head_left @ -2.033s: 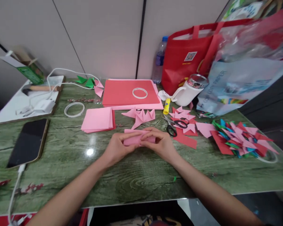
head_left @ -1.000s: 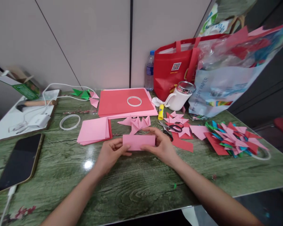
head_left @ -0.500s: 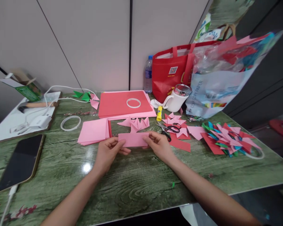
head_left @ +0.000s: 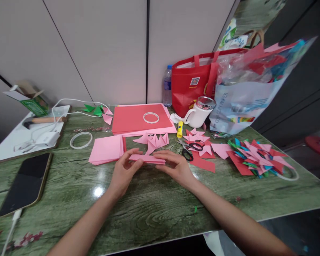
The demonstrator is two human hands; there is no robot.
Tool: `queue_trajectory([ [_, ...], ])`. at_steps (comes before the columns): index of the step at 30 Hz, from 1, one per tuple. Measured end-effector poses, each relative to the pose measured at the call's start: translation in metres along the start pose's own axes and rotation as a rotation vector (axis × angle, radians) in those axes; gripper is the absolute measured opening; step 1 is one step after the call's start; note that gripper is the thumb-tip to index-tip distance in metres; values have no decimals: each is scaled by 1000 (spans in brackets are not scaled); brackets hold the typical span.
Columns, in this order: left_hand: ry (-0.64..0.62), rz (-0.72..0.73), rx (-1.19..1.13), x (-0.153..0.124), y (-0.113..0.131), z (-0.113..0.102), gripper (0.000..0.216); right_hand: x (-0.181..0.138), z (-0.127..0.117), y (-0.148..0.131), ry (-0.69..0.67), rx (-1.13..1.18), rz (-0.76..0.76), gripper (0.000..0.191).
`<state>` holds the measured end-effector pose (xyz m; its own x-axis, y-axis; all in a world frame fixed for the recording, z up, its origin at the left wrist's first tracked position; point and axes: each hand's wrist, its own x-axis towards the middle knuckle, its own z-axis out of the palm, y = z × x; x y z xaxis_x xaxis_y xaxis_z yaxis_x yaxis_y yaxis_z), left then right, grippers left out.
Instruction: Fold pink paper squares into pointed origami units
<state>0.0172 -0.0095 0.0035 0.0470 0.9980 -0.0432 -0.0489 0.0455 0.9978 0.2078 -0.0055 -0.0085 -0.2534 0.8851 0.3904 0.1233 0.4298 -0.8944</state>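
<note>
A narrow folded strip of pink paper (head_left: 147,159) spans the space between my hands, tilted so that it looks thin. My left hand (head_left: 124,170) pinches its left end, thumb in front and fingers behind. At the right end, my right hand (head_left: 176,167) has fingers over the top edge and the thumb below. Just behind the strip lie folded pink paper points (head_left: 157,141). A stack of pink paper squares (head_left: 106,149) sits beyond my left hand. Black-handled scissors (head_left: 188,153) lie beyond my right hand, on red paper.
Behind are red sheets (head_left: 130,119) with a tape ring, a yellow glue stick (head_left: 179,129), a white mug (head_left: 198,115) and a red bag (head_left: 186,85). Folded colored paper pieces (head_left: 258,156) pile at right. A phone (head_left: 26,183) and a hammer (head_left: 45,120) lie at left.
The pink paper has tipped from showing its broad face to a thin edge-on strip. My right fingers have moved over its top edge; my left hand still grips its end.
</note>
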Motion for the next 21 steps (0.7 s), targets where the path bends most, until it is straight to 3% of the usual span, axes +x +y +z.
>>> queue_trajectory([
  [4,42,67,33,1,-1,0,49,-2,4,1,-51,146,74,49],
  [9,-8,38,-154,0,-2,2,55,-3,9,2,-72,242,198,43],
  [13,-30,-6,-231,-1,-6,4,52,-4,11,2,-136,256,193,47],
  [21,70,93,-187,-1,-11,3,31,-10,14,-2,-178,-227,-47,74],
])
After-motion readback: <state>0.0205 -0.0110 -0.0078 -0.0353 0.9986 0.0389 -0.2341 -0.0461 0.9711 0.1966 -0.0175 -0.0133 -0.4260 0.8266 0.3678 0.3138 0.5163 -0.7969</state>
